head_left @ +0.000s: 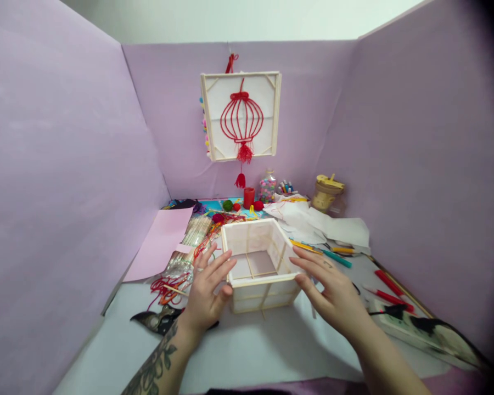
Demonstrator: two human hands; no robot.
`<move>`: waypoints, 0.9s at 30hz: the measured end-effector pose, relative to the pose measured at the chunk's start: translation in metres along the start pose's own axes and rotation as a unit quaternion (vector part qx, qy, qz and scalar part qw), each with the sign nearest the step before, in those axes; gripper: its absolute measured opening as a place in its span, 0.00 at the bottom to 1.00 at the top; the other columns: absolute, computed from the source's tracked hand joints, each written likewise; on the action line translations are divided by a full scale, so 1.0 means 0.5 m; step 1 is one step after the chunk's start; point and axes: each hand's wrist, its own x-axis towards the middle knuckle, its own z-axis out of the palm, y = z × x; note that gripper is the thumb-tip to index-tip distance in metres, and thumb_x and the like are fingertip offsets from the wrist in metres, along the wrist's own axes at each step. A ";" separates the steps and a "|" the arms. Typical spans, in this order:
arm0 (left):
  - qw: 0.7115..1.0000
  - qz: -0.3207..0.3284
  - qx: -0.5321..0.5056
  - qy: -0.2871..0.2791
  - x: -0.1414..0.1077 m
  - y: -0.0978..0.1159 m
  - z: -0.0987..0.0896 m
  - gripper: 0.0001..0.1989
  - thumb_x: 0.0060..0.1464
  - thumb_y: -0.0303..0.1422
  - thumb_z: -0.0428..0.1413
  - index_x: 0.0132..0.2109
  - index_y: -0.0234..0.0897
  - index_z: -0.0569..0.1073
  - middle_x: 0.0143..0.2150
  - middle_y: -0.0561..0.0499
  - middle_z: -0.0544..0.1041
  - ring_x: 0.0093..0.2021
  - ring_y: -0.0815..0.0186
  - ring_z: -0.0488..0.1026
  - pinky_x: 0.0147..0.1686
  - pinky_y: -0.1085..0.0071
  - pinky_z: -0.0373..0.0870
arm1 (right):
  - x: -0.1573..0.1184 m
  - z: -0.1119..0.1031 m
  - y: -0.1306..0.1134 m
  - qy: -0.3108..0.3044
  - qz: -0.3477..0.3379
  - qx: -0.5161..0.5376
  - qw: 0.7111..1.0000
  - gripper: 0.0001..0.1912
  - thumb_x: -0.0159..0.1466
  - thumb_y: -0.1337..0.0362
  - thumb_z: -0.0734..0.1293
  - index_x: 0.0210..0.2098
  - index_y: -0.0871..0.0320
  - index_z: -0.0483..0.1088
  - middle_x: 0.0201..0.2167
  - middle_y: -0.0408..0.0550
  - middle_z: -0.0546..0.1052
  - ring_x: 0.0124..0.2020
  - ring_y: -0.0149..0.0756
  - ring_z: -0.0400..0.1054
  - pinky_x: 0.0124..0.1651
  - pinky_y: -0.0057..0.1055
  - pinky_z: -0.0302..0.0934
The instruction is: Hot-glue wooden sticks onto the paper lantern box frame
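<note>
Between my two hands stands a square lantern frame [247, 296] of thin wooden sticks with white paper walls. Its top is uncovered, and crossed sticks show at the bottom. My left hand [208, 291] is at the near left corner, fingers spread, fingertips at the rim. On the opposite side my right hand [331, 288] has its fingers stretched out against the right wall and near right corner. Neither hand is wrapped round the frame. Black-handled pliers [160, 320] lie partly hidden behind my left wrist.
A finished lantern [267, 99] with a red yarn design hangs at the back. Bundled sticks [197, 230] and pink paper [160, 241] lie left. White paper sheets [337, 225], a teal pen [337, 258], red pencils [389, 282] and a power strip [420, 332] are right. Tall lilac panels surround the table.
</note>
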 end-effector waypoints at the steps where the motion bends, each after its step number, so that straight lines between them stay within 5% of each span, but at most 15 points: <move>1: 1.000 0.002 -0.003 0.001 0.000 0.001 0.000 0.25 0.68 0.48 0.40 0.62 0.45 0.69 0.60 0.44 0.74 0.69 0.50 0.56 0.65 0.42 0.51 | 0.001 0.000 0.001 -0.004 0.000 0.000 1.000 0.15 0.69 0.58 0.62 0.50 0.55 0.74 0.55 0.54 0.76 0.56 0.46 0.70 0.55 0.47 0.68; 5: 0.999 -0.015 -0.032 0.028 0.005 0.000 -0.017 0.28 0.68 0.51 0.38 0.64 0.44 0.66 0.64 0.42 0.70 0.70 0.50 0.55 0.64 0.44 0.54 | -0.006 -0.002 0.008 -0.004 0.007 0.025 1.000 0.20 0.69 0.57 0.61 0.59 0.54 0.68 0.60 0.55 0.72 0.60 0.46 0.66 0.59 0.46 0.64; 9: 0.977 -0.177 0.055 0.106 0.013 -0.018 -0.070 0.23 0.68 0.46 0.41 0.55 0.36 0.72 0.57 0.39 0.74 0.61 0.54 0.67 0.60 0.53 0.64 | -0.044 -0.015 0.013 0.075 0.050 0.035 0.995 0.23 0.69 0.56 0.61 0.62 0.53 0.63 0.63 0.57 0.66 0.64 0.50 0.60 0.62 0.50 0.59; 11: 0.960 -0.249 0.120 0.045 0.013 -0.033 -0.097 0.16 0.66 0.40 0.47 0.44 0.36 0.76 0.46 0.43 0.78 0.52 0.58 0.73 0.53 0.59 0.69 | -0.075 -0.023 0.013 0.123 0.063 0.035 0.990 0.20 0.68 0.57 0.62 0.58 0.54 0.66 0.60 0.57 0.69 0.61 0.52 0.63 0.61 0.51 0.58; 14: 0.947 -0.272 0.131 -0.107 0.009 -0.053 -0.113 0.07 0.60 0.31 0.55 0.36 0.38 0.77 0.38 0.49 0.79 0.42 0.61 0.76 0.44 0.67 0.72 | -0.122 -0.027 0.013 0.136 0.035 0.019 0.990 0.12 0.67 0.60 0.65 0.49 0.55 0.70 0.50 0.55 0.75 0.51 0.47 0.70 0.54 0.45 0.62; 18: 0.915 -0.284 0.139 -0.252 0.017 -0.080 -0.067 0.06 0.60 0.29 0.56 0.36 0.37 0.77 0.41 0.48 0.78 0.43 0.62 0.76 0.46 0.64 0.73 | -0.142 -0.016 0.012 0.079 -0.036 -0.003 0.996 0.06 0.67 0.65 0.64 0.43 0.55 0.72 0.44 0.51 0.75 0.43 0.40 0.71 0.47 0.37 0.64; 23: 0.881 -0.307 0.123 -0.338 0.049 -0.115 0.021 0.16 0.63 0.38 0.56 0.54 0.35 0.71 0.54 0.44 0.73 0.50 0.59 0.74 0.49 0.55 0.74 | -0.097 0.001 -0.009 0.094 -0.058 -0.013 0.994 0.10 0.67 0.63 0.65 0.48 0.57 0.70 0.47 0.54 0.73 0.48 0.45 0.69 0.51 0.42 0.62; 27: 0.870 -0.353 0.084 -0.332 0.053 -0.133 0.036 0.18 0.63 0.38 0.56 0.56 0.35 0.70 0.55 0.43 0.72 0.50 0.58 0.74 0.48 0.55 0.74 | -0.087 0.007 -0.017 0.099 -0.057 -0.006 0.993 0.10 0.68 0.63 0.64 0.47 0.57 0.71 0.47 0.54 0.72 0.48 0.45 0.68 0.51 0.43 0.61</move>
